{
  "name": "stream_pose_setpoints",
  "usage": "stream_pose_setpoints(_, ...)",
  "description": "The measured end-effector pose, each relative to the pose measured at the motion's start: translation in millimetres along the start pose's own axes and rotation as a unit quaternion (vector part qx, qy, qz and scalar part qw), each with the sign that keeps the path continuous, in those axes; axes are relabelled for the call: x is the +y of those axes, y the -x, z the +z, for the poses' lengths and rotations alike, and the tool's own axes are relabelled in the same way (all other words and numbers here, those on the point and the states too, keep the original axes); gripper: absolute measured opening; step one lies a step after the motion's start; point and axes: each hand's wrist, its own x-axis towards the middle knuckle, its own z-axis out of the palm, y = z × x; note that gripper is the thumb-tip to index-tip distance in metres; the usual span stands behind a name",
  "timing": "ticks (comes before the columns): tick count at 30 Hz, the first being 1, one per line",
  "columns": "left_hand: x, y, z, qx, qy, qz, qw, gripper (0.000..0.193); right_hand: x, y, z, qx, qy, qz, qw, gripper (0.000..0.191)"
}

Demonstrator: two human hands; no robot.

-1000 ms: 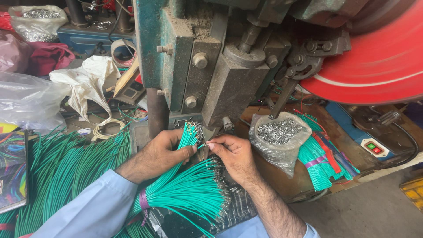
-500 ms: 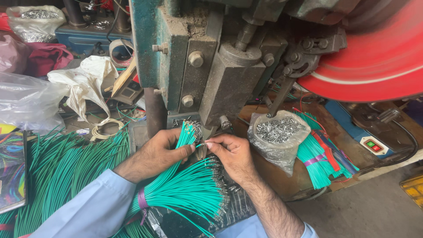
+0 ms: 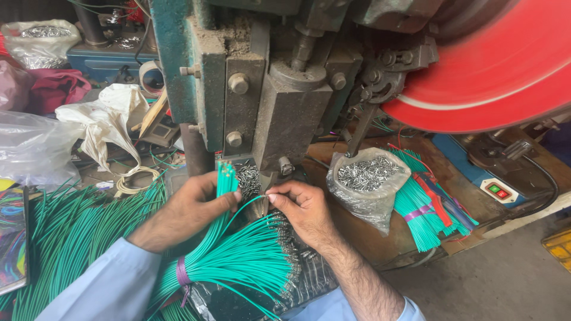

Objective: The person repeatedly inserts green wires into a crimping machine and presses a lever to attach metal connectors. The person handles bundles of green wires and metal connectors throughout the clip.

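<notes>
My left hand (image 3: 189,209) grips a bundle of green wires (image 3: 238,258), tied with a purple band, with bare ends (image 3: 226,173) sticking up by the press. My right hand (image 3: 300,208) pinches a single green wire (image 3: 248,205) at its tip, right under the grey press block (image 3: 285,119). Wires with metal terminals fan out below my hands. A clear bag of small metal terminals (image 3: 366,178) stands just right of my right hand.
A red flywheel (image 3: 499,65) spins at the upper right. More green wires (image 3: 65,238) lie at the left, and a tied bundle (image 3: 425,208) lies at the right. White cloth (image 3: 104,122), plastic bags (image 3: 27,148) and a switch box (image 3: 498,191) surround the machine.
The view has shifted slightly. My hands stay at the press, and the right hand keeps its pinch on one wire.
</notes>
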Motion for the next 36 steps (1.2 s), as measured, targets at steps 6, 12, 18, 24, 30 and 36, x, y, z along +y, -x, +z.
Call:
stream_pose_setpoints(6,-3.6,16.0,-10.7,0.086,-0.028,0.024,0.996,0.026,1.9,-2.6,-0.2,0.001,-0.008,0.005,1.0,0.014)
stream_pose_setpoints(12,-4.1,27.1,-4.0,0.179,0.097,-0.037,0.978,0.023,-6.3,-1.8,4.7,-0.009,-0.044,-0.022,0.999,0.01)
stream_pose_setpoints(18,7.7,28.1,6.0,0.13,0.105,0.005,0.986,0.021,-45.7,31.7,-15.5,-0.049,0.069,-0.06,0.995,0.008)
stream_pose_setpoints(24,28.5,30.0,15.1,0.092,0.007,-0.095,0.991,0.026,-76.3,62.9,-51.3,-0.059,0.295,0.04,0.953,0.014)
stream_pose_setpoints(30,39.4,17.7,19.8,0.034,-0.023,-0.081,0.996,0.027,-73.4,82.1,-56.9,-0.12,0.36,-0.089,0.921,0.016)
stream_pose_setpoints(36,43.7,10.0,16.2,-0.013,-0.046,-0.067,0.997,0.026,-65.7,80.5,-48.4,-0.106,0.418,-0.084,0.898,0.009)
